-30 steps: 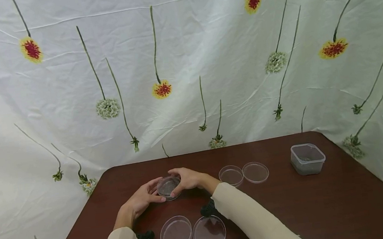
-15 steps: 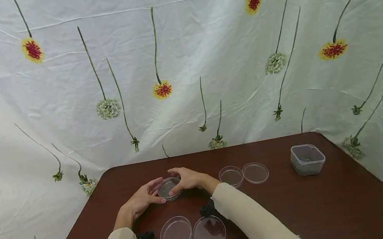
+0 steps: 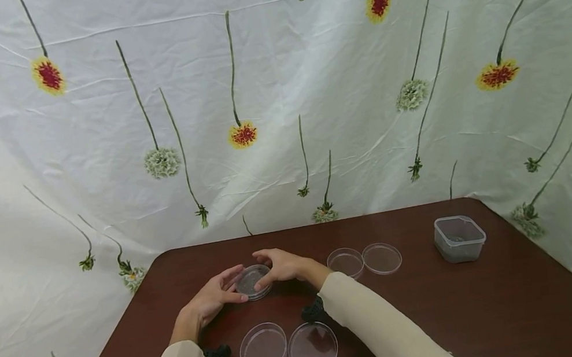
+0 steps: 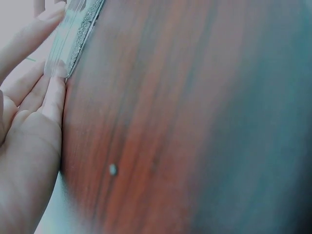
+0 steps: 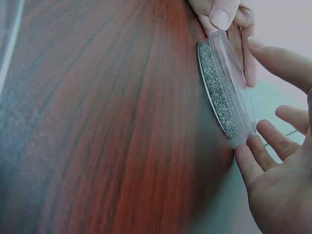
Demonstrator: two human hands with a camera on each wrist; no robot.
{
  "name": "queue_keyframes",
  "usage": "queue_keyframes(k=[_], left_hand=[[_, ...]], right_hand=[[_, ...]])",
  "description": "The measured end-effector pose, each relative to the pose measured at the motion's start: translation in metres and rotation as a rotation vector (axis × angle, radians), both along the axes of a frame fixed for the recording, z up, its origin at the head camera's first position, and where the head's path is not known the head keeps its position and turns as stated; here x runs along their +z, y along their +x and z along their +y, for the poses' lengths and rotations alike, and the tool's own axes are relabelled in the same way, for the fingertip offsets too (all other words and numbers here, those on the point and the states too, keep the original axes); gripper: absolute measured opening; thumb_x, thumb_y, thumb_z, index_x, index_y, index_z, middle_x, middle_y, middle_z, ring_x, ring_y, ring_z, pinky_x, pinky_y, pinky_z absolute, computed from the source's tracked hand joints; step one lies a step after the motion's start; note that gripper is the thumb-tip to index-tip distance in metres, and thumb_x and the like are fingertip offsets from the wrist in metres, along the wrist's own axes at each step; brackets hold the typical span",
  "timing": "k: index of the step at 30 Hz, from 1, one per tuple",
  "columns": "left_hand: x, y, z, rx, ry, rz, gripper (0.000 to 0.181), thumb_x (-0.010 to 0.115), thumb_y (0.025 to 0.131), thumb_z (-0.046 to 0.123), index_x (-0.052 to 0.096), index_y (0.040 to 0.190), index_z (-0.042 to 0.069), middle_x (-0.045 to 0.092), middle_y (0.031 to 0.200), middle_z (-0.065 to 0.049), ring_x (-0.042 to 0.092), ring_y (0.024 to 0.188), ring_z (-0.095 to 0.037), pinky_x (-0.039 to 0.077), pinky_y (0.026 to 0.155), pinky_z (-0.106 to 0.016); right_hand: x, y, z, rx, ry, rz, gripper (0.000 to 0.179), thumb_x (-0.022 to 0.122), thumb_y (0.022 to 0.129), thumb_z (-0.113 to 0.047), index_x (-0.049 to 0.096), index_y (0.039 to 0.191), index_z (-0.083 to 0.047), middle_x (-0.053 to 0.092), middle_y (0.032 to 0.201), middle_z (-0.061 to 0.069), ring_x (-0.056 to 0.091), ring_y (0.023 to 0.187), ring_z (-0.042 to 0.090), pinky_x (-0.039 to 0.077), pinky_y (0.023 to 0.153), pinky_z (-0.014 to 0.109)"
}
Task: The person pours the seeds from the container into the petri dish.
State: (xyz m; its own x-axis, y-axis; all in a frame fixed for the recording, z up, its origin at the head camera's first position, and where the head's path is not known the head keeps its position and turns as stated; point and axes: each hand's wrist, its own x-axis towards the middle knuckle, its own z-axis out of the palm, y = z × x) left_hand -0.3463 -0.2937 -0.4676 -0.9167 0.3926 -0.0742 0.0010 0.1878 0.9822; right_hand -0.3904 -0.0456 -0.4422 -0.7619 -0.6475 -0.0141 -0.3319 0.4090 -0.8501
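A round clear petri dish (image 3: 252, 281) with a lid stands on the table at the far left. Grey granules (image 5: 217, 87) fill its lower part. My left hand (image 3: 213, 294) holds the dish's left side, thumb at the near edge and fingers round the far edge. On the other side my right hand (image 3: 282, 266) lies close by with its fingers spread. In the right wrist view its fingertips (image 5: 243, 156) are at or just beside the rim, and its thumb stands off from the lid. Whether those fingers touch the dish, I cannot tell.
Two larger petri dish halves (image 3: 263, 349) lie side by side near the front. Two smaller halves (image 3: 382, 258) are right of my right hand. A clear plastic tub (image 3: 460, 239) with grey contents stands at the right. One loose granule (image 4: 113, 169) sits on the dark wooden table (image 3: 436, 314).
My right hand has shifted slightly right, its thumb easing away from the dish. The left hand and the dish hardly move.
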Motion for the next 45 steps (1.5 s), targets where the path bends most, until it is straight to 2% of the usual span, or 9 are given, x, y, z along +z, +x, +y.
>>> queue_keyframes(k=[5,10,18,23,30,36,41,45], left_hand=[[0.002,0.0,0.002,0.026,0.035,-0.011,0.09,0.078,0.09,-0.001,0.022,0.16,-0.007,0.019,0.167,-0.026,0.015,0.155,-0.038,0.015,0.123,-0.049],[0.007,-0.002,0.004,0.019,0.044,-0.004,0.091,0.077,0.092,0.002,0.019,0.161,-0.007,0.02,0.165,-0.029,0.02,0.153,-0.043,0.024,0.12,-0.054],[0.027,-0.001,0.002,0.08,0.045,0.042,0.091,0.076,0.092,0.001,0.018,0.163,-0.002,0.021,0.166,-0.026,0.017,0.153,-0.042,0.017,0.122,-0.059],[0.036,-0.001,-0.004,0.102,0.081,0.076,0.091,0.075,0.092,-0.001,0.019,0.163,0.0,0.022,0.167,-0.023,0.015,0.154,-0.041,0.015,0.122,-0.059],[0.041,0.0,0.001,0.093,0.049,0.1,0.092,0.077,0.092,0.001,0.02,0.164,0.001,0.026,0.165,-0.022,0.019,0.152,-0.043,0.021,0.12,-0.06],[0.043,0.002,0.01,0.114,0.016,0.122,0.088,0.078,0.09,0.001,0.026,0.162,0.003,0.032,0.163,-0.021,0.024,0.151,-0.042,0.023,0.12,-0.06],[0.047,0.007,0.014,0.106,-0.004,0.142,0.088,0.08,0.09,0.004,0.029,0.161,0.002,0.035,0.161,-0.022,0.027,0.149,-0.043,0.024,0.119,-0.062],[0.05,0.016,0.015,0.112,-0.012,0.149,0.087,0.081,0.089,0.004,0.032,0.16,0.003,0.038,0.16,-0.021,0.029,0.149,-0.043,0.025,0.119,-0.061]], right_hand=[[0.008,0.001,0.004,0.013,-0.021,-0.002,0.087,0.088,0.085,-0.017,0.042,0.158,-0.008,0.047,0.154,0.018,0.048,0.137,0.032,0.047,0.107,0.042],[0.019,0.001,0.01,0.022,-0.032,0.0,0.087,0.087,0.086,-0.018,0.04,0.159,-0.009,0.046,0.155,0.014,0.045,0.141,0.033,0.047,0.107,0.044],[0.033,0.0,0.027,0.003,-0.089,0.003,0.085,0.085,0.088,-0.018,0.04,0.159,-0.01,0.047,0.155,0.01,0.042,0.143,0.036,0.046,0.108,0.048],[0.047,0.002,0.042,-0.008,-0.114,0.007,0.084,0.083,0.09,-0.018,0.037,0.161,-0.012,0.044,0.157,0.01,0.039,0.144,0.036,0.044,0.11,0.05],[0.058,0.003,0.065,-0.011,-0.142,-0.014,0.085,0.08,0.093,-0.016,0.032,0.163,-0.013,0.04,0.159,0.011,0.036,0.147,0.036,0.041,0.112,0.052],[0.061,0.005,0.083,-0.018,-0.146,-0.003,0.085,0.079,0.094,-0.016,0.031,0.164,-0.013,0.04,0.159,0.012,0.037,0.146,0.036,0.04,0.113,0.053],[0.063,0.008,0.095,-0.01,-0.118,0.025,0.085,0.079,0.094,-0.017,0.03,0.164,-0.011,0.041,0.158,0.013,0.037,0.146,0.038,0.041,0.112,0.052],[0.068,0.012,0.104,0.002,-0.11,0.035,0.085,0.079,0.094,-0.017,0.029,0.164,-0.012,0.041,0.158,0.013,0.037,0.146,0.038,0.038,0.115,0.05]])
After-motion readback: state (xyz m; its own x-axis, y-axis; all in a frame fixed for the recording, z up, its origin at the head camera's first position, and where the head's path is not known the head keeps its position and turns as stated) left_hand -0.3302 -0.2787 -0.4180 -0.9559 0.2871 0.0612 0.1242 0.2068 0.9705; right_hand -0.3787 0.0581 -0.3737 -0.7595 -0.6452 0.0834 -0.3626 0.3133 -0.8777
